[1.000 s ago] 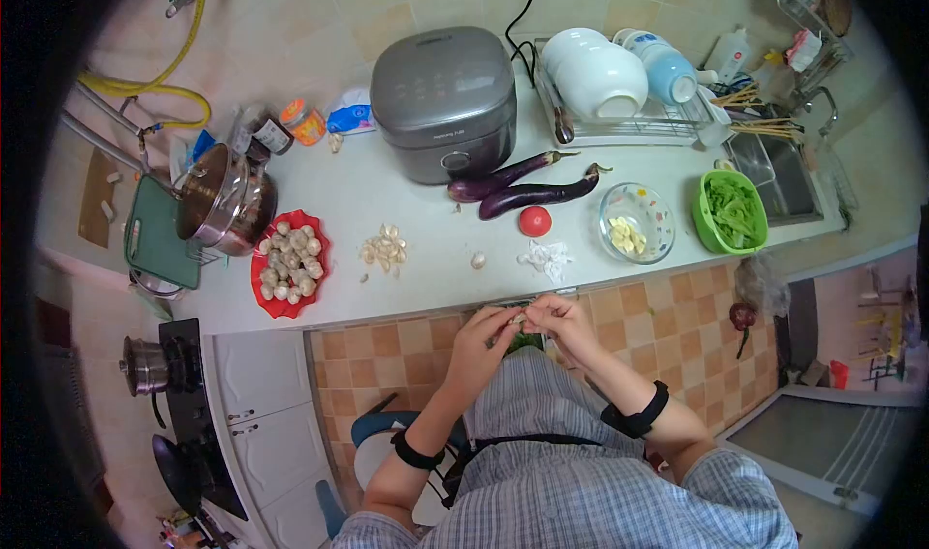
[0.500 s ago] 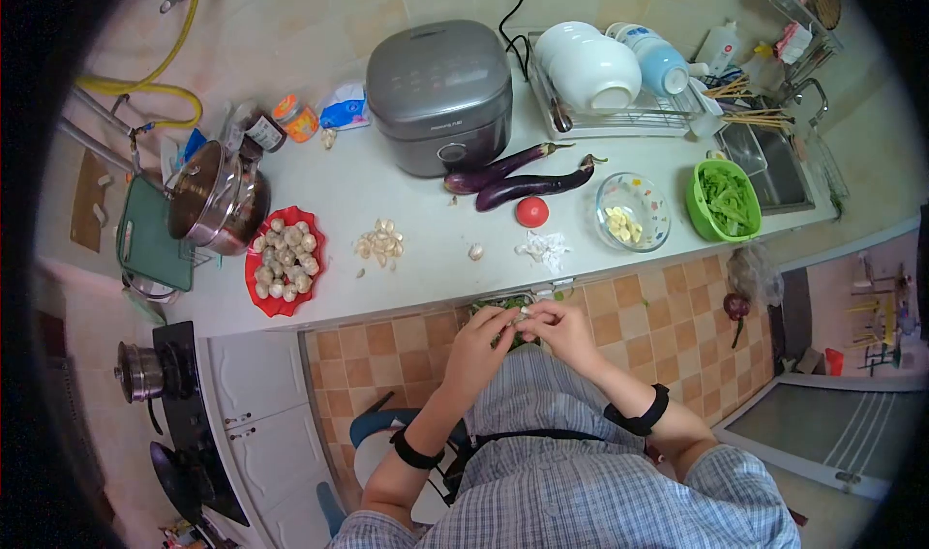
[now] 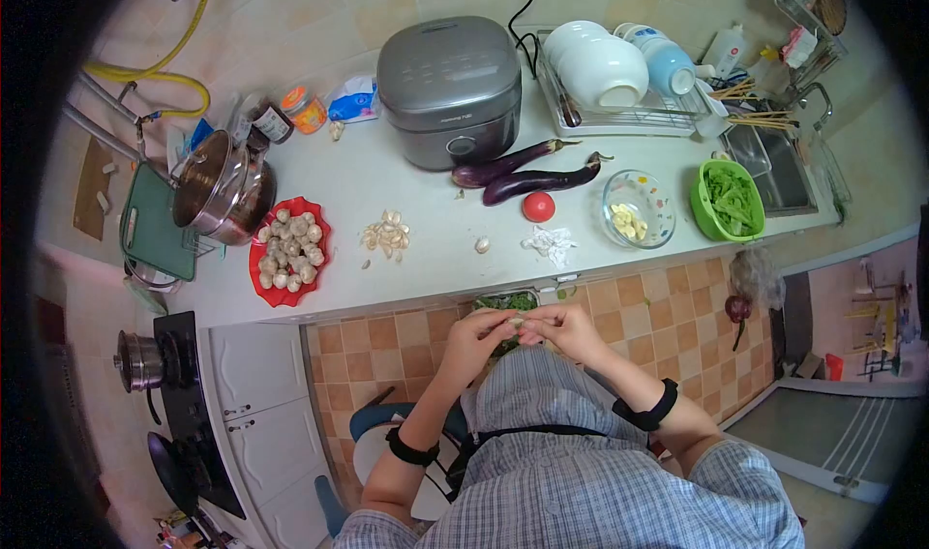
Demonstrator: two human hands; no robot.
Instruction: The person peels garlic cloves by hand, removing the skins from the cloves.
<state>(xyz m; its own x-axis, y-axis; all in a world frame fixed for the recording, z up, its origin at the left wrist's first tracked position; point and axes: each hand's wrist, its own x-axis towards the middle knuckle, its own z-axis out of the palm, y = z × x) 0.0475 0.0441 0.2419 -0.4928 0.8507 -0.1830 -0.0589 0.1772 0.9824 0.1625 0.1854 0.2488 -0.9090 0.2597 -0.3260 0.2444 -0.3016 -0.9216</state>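
Observation:
My left hand (image 3: 476,339) and my right hand (image 3: 564,330) meet in front of my waist, just off the counter's front edge. Their fingertips pinch a small pale garlic clove (image 3: 517,323) from both sides, mostly covered by the fingers. On the counter beyond lie a pile of unpeeled garlic cloves (image 3: 387,234), one separate clove (image 3: 482,245) and a heap of white papery skins (image 3: 550,245). A clear glass bowl (image 3: 660,228) to the right holds peeled cloves (image 3: 629,225).
A red dish (image 3: 263,293) of mushrooms sits left, beside a steel pot (image 3: 208,196). Behind are a rice cooker (image 3: 450,89), two eggplants (image 3: 542,182) and a tomato (image 3: 538,207). A dish rack (image 3: 634,123) and a green basket (image 3: 711,222) of leafy greens stand right, near the sink (image 3: 789,177).
My fingertips have drawn closer together around the clove, covering more of it. The whole view has shifted slightly, with the counter items appearing a little further right.

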